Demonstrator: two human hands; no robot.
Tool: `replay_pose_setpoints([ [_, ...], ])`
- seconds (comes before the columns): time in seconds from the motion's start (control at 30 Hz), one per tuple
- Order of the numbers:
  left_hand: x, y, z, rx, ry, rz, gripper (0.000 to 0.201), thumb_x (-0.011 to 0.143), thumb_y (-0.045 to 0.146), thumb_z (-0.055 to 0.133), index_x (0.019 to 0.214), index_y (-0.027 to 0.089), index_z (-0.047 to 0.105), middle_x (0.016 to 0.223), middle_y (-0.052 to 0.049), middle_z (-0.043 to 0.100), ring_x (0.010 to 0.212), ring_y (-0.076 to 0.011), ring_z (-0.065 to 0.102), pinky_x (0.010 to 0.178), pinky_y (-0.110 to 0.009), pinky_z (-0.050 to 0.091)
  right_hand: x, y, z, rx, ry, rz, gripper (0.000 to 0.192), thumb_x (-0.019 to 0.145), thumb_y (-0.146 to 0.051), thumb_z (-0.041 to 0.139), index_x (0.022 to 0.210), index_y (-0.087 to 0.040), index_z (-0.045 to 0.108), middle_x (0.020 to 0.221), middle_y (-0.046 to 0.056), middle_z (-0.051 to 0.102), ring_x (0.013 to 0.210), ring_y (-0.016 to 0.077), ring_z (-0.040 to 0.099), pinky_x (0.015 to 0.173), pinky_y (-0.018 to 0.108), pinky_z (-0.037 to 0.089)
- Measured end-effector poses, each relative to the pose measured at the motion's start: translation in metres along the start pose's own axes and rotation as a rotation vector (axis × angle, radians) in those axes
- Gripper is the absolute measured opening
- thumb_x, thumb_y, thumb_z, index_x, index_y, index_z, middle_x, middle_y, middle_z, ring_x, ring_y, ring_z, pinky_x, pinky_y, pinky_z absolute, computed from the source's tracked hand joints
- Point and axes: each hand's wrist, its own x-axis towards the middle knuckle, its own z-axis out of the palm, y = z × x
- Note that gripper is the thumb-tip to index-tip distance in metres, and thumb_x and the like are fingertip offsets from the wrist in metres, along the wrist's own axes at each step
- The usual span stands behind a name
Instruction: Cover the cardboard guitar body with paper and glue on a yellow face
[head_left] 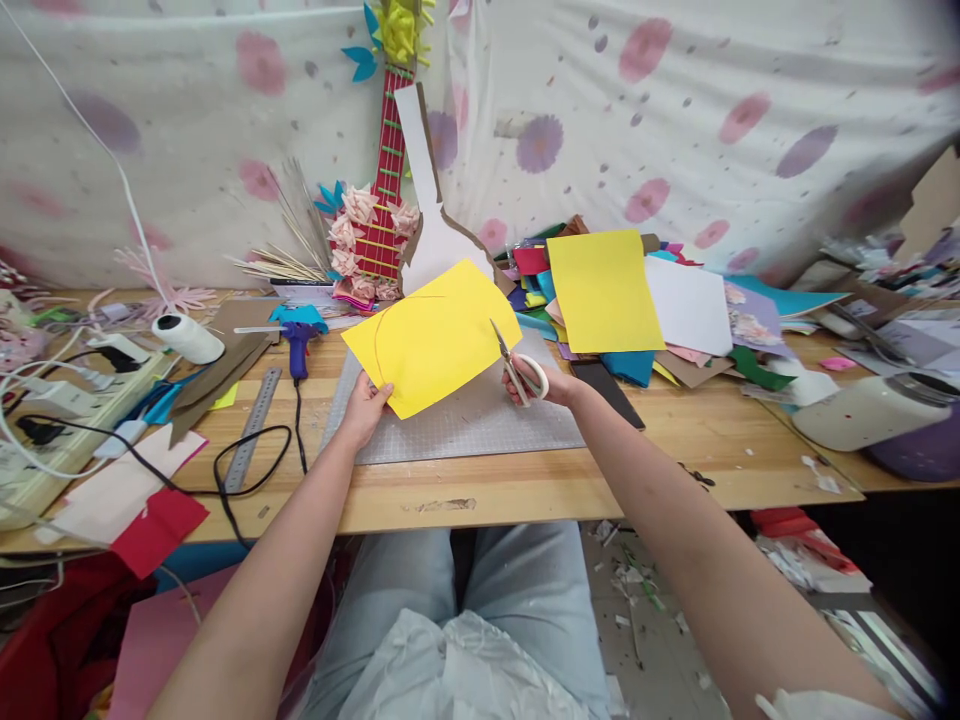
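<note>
While the left hand pinched a yellow sheet near its close left corner, the right hand held a pair of scissors. The left thumb lay on top of the sheet, and the other fingers were mostly hidden under it. The right hand was curled around the pale handles, so neither of the hands was spread wide.

The yellow sheet was over a gray mat on the wooden worktop, right in front of the person. Its long way ran on a slant, from the near left up to the far right. A thin red curved line was drawn close to its left end.

The scissors pointed away from the person and a bit to the left. Their blades were in front of the right end of the sheet, but I could not tell if they touched it. Behind the sheet leaned a white guitar shape. A blue glue gun lay off to the left.
</note>
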Motion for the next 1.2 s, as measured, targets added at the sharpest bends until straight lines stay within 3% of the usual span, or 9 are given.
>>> replay_pose_setpoints([
  [0.27,-0.002,-0.001,0.000,0.023,0.003,0.006,0.060,0.060,0.038,0.073,0.109,0.019,0.044,0.085,-0.003,0.066,0.062,-0.0137,0.061,0.050,-0.023,0.047,-0.011,-0.007,0.005,0.011,-0.008,0.029,0.053,0.078,-0.067,0.043,0.075,-0.015,0.054,0.061,0.003,0.054,0.053,0.0131,0.055,0.050,0.026,0.044],
  [0.43,-0.002,-0.002,-0.001,0.020,-0.021,0.008,0.060,0.061,0.039,0.073,0.110,0.019,0.043,0.087,-0.003,0.066,0.062,-0.0129,0.060,0.052,-0.023,0.047,-0.010,-0.010,0.008,-0.009,0.058,0.056,0.054,0.079,-0.067,0.041,0.073,-0.015,0.053,0.057,0.002,0.053,0.049,0.0126,0.053,0.047,0.026,0.043],
  [0.73,-0.003,0.002,0.001,0.032,-0.039,-0.007,0.061,0.060,0.039,0.073,0.110,0.019,0.043,0.084,-0.003,0.067,0.061,-0.0143,0.061,0.051,-0.024,0.048,-0.004,-0.002,0.003,-0.002,0.047,0.000,0.056,0.069,-0.072,0.050,0.071,-0.016,0.051,0.055,0.002,0.051,0.048,0.0131,0.052,0.043,0.026,0.041],
  [1.2,-0.002,0.003,-0.002,0.013,-0.068,-0.059,0.062,0.059,0.040,0.074,0.109,0.020,0.045,0.084,-0.002,0.068,0.062,-0.0137,0.062,0.049,-0.022,0.048,-0.006,0.001,0.009,0.002,0.092,-0.032,0.051,0.071,-0.068,0.053,0.072,-0.018,0.046,0.054,-0.002,0.046,0.045,0.0092,0.046,0.042,0.023,0.037],
])
